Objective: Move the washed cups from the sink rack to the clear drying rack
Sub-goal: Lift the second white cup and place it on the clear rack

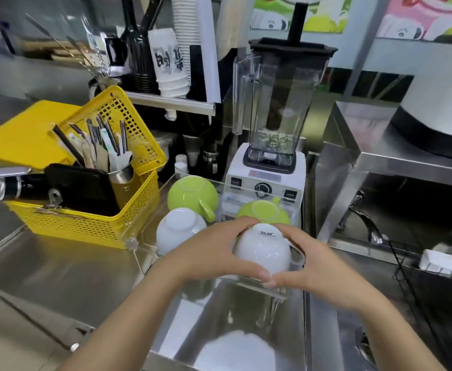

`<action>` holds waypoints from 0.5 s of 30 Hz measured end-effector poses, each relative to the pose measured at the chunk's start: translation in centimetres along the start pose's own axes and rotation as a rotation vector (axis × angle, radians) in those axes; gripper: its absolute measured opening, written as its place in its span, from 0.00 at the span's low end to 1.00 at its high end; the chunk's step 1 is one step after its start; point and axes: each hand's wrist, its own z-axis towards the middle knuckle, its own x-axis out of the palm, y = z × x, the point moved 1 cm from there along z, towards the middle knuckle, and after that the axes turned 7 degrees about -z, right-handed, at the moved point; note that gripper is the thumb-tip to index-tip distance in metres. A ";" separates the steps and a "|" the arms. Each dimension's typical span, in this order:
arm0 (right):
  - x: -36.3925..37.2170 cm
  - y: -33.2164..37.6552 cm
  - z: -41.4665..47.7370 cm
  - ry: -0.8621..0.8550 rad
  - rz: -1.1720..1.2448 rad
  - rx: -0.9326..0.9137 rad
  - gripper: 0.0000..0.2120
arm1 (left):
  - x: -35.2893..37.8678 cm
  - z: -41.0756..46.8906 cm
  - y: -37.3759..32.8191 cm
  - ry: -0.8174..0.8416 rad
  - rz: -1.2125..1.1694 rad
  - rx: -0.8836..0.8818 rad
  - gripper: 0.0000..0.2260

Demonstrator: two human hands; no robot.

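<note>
Both bare forearms reach forward from the bottom edge and converge toward the middle. The left hand [208, 253] and the right hand [318, 261] face each other, palms inward, fingers curved into a shared ring. The index fingers arch over the top; the thumb tips meet, touching, at the near side. Both wrists are roughly level.

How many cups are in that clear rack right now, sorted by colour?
Green cups: 2, both upside down at the back, one on the left and one on the right.
White cups: 2, one upside down at the front left, and one cupped between the left hand and right hand, at.
Total: 4
</note>
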 end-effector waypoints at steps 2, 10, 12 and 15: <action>0.5 0.0 0.1 0.002 -0.048 0.023 0.39 | -0.1 -0.2 0.1 0.015 0.028 0.002 0.30; 2.3 0.9 -0.5 -0.047 -0.218 0.028 0.35 | 0.0 0.1 1.2 0.083 0.334 -0.017 0.38; 2.5 0.8 -0.5 -0.080 -0.236 0.050 0.39 | 0.0 0.1 1.3 0.084 0.348 -0.016 0.41; 2.9 0.2 -0.2 -0.114 -0.293 0.061 0.42 | 0.0 0.1 1.4 0.084 0.372 -0.019 0.40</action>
